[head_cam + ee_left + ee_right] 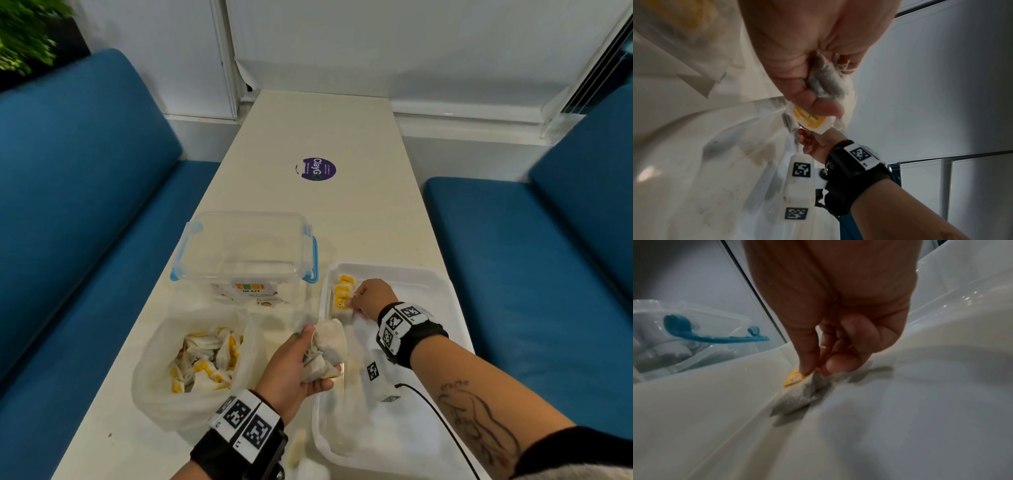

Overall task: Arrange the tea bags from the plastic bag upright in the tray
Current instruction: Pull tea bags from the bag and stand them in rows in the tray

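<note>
White table (342,137), right hand (371,298) pinching tea bag (797,395) in tray (428,284), left hand (294,370) gripping spare bags (329,349)

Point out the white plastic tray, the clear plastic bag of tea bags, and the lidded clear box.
White plastic tray (442,284): head view, far rim.
Clear plastic bag (150,390): head view, left wall.
Clear lidded box (243,240): head view, lid top.

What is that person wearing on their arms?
Each wrist has a black strap with white blocks printed with black square codes: left wrist band, right wrist band. A thin black cable runs by the right forearm, which shows a line tattoo and a dark sleeve.
</note>
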`<move>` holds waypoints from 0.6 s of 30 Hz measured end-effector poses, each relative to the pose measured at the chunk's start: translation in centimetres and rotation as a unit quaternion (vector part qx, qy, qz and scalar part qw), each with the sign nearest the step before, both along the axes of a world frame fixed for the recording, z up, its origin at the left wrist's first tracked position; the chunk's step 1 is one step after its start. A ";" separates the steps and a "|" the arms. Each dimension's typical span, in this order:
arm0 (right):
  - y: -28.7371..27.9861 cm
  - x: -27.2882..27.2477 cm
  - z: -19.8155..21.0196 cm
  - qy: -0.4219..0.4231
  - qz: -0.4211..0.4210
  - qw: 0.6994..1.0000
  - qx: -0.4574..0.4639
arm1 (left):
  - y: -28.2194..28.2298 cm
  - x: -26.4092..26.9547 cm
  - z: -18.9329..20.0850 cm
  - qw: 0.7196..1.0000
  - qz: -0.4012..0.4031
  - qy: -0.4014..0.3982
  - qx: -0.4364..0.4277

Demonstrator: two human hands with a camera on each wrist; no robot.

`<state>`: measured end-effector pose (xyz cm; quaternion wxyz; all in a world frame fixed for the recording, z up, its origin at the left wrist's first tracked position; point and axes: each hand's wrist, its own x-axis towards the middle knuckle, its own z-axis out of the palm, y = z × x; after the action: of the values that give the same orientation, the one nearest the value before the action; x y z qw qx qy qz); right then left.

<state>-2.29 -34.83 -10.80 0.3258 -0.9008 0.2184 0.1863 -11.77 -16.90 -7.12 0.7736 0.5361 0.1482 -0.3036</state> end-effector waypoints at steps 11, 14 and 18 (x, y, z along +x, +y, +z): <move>-0.1 -1.1 2.7 -0.071 -0.013 0.996 0.043 | -0.2 0.3 0.4 1.000 -0.007 0.003 0.003; -0.4 -2.9 5.8 -0.123 -0.002 0.987 0.107 | -0.3 0.5 0.4 1.000 -0.021 -0.001 0.011; 0.0 -5.7 9.7 -0.173 0.090 0.963 0.185 | -0.7 0.7 0.9 0.999 -0.033 -0.002 0.008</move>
<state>-7.98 -34.87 -1.12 0.5013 -0.8593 0.0384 0.0937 -11.06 -17.61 -6.18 0.7591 0.5473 0.1313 -0.3270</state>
